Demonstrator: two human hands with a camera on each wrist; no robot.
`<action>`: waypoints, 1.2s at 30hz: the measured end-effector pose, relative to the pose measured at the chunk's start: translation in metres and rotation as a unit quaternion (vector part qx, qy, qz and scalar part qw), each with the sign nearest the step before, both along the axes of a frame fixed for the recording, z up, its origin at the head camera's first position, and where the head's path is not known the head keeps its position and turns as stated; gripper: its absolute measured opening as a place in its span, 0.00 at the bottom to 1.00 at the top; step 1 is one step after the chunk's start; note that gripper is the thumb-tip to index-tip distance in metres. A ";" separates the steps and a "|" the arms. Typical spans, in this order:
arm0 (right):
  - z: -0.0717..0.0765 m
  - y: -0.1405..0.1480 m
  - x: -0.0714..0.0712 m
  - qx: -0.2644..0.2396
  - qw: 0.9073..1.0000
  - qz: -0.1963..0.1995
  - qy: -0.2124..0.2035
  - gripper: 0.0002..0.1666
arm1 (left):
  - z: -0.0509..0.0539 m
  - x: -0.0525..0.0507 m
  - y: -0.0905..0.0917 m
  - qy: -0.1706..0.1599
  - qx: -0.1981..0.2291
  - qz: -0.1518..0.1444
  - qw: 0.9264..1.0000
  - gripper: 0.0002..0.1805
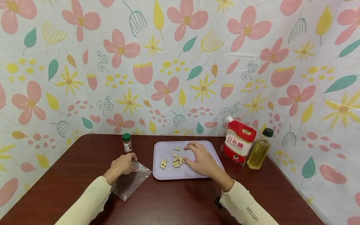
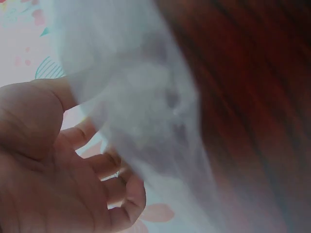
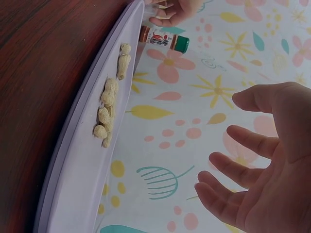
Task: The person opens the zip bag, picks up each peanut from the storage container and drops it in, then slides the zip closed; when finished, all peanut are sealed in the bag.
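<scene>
A clear plastic zip bag (image 1: pixel 130 181) hangs tilted from my left hand (image 1: pixel 122 164), which pinches it near its zip edge. The left wrist view shows the bag (image 2: pixel 141 102) blurred and close, covering the thumb's tip. Over the right part of the lilac tray (image 1: pixel 166 147) is my right hand (image 1: pixel 203 159), its fingers spread and slightly bent with nothing between them. Unshelled peanuts (image 1: pixel 177 161) lie in the tray, most in a loose cluster left of that hand, a few in a smaller group (image 1: pixel 163 164) farther left. In the right wrist view the peanuts (image 3: pixel 109 97) sit apart from the fingers.
A small spice jar (image 1: pixel 127 143) with a green cap stands just beyond my left hand. Right of the tray are a red-and-white sugar bag (image 1: pixel 239 141) and an oil bottle (image 1: pixel 260 150). A flowered cloth (image 1: pixel 174 65) hangs behind the brown table (image 1: pixel 168 200).
</scene>
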State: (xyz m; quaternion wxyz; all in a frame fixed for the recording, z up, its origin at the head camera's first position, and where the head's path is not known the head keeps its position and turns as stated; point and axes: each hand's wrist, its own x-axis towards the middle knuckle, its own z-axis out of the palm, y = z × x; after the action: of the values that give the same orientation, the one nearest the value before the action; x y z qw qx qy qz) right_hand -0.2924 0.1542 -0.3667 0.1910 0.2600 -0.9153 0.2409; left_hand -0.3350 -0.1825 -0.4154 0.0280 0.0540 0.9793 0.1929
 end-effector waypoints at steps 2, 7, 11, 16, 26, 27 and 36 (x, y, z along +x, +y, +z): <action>0.000 0.000 0.001 -0.002 1.000 0.002 -0.003 0.19 | 0.000 0.000 -0.001 -0.003 0.018 -0.006 1.000 0.18; 0.000 0.002 0.003 -0.002 1.000 0.003 -0.005 0.19 | 0.000 0.002 -0.001 0.016 0.064 -0.037 0.997 0.15; 0.001 0.003 0.004 0.001 1.000 0.002 -0.007 0.19 | 0.002 0.005 0.001 0.030 0.122 -0.075 0.989 0.11; 0.001 0.004 0.005 0.003 1.000 0.001 -0.012 0.19 | 0.007 0.011 0.003 0.028 0.160 -0.092 0.982 0.10; 0.001 0.005 0.012 -0.008 1.000 0.003 -0.026 0.18 | 0.022 0.026 0.009 0.084 0.184 -0.103 0.974 0.07; 0.001 0.006 0.012 -0.008 1.000 0.003 -0.027 0.18 | 0.024 0.027 0.010 0.088 0.189 -0.101 0.973 0.07; 0.004 0.006 0.018 -0.013 0.999 0.007 -0.041 0.19 | 0.040 0.038 0.026 0.178 0.191 -0.097 0.961 0.03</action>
State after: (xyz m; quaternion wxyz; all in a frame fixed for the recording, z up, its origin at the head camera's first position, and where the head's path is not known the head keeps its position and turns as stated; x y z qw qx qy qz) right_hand -0.2748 0.1607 -0.3631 0.1551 0.2539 -0.9172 0.2648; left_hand -0.2970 -0.1568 -0.3754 -0.1387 0.1862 0.9037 0.3596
